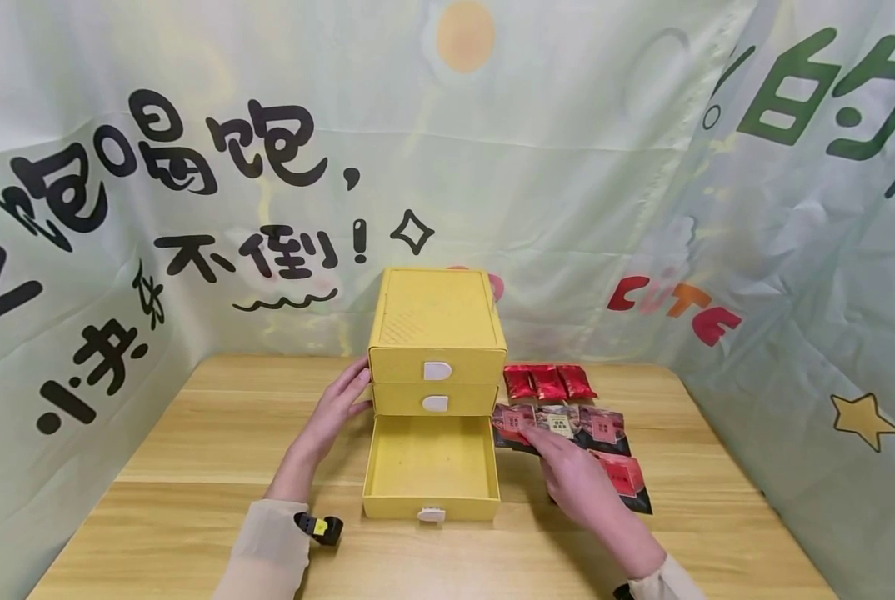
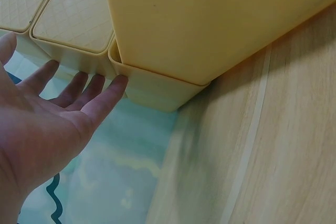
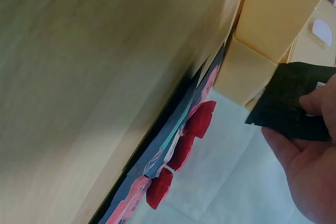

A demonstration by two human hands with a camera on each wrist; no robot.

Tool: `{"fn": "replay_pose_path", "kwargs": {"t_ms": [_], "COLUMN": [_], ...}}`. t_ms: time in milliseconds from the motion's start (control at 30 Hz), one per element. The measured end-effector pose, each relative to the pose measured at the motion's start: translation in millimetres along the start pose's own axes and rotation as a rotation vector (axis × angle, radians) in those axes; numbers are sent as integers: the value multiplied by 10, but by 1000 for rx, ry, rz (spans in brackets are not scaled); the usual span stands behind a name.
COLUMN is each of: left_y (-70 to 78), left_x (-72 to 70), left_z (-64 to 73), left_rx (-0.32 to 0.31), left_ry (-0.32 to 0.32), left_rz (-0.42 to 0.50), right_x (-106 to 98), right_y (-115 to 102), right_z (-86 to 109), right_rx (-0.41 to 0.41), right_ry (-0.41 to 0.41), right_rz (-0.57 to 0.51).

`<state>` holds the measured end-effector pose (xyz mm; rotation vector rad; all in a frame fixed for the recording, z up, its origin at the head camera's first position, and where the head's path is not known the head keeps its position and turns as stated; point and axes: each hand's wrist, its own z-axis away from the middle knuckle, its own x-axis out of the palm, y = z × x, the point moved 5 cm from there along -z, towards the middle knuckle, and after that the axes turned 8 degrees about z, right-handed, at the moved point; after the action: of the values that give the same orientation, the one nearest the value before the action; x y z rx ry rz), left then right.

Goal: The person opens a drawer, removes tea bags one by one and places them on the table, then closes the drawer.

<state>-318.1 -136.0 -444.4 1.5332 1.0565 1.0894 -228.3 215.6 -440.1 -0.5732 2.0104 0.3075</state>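
A yellow three-drawer box stands on the table, its bottom drawer pulled out and the two upper drawers closed. The fingertips of my left hand touch the box's left side; in the left wrist view that hand has its fingers extended against the drawer walls. Beside the box on the right, my right hand pinches a flat sachet. Its dark back shows in the right wrist view, held off the table between thumb and fingers.
More dark sachets with coloured labels lie right of the box, one nearer the front. Behind them is a row of three small red packets. A printed cloth hangs around the wooden table.
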Motion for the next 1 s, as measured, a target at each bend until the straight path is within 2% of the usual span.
{"fn": "replay_pose_path", "kwargs": {"t_ms": [200, 300, 500, 1000], "left_y": [-9, -8, -6, -7], "left_x": [-9, -9, -13, -15], "left_z": [-2, -1, 1, 0], "left_rx": [-2, -3, 1, -6], "left_ry": [1, 3, -3, 2], "left_rz": [-2, -3, -14, -14], "right_x": [77, 129, 185, 262], "right_y": [14, 7, -28, -38], "right_z": [18, 21, 21, 55], "right_rx": [11, -9, -94, -162], "right_ry": [-122, -175, -185, -239], "right_rz": [-1, -1, -10, 19]}}
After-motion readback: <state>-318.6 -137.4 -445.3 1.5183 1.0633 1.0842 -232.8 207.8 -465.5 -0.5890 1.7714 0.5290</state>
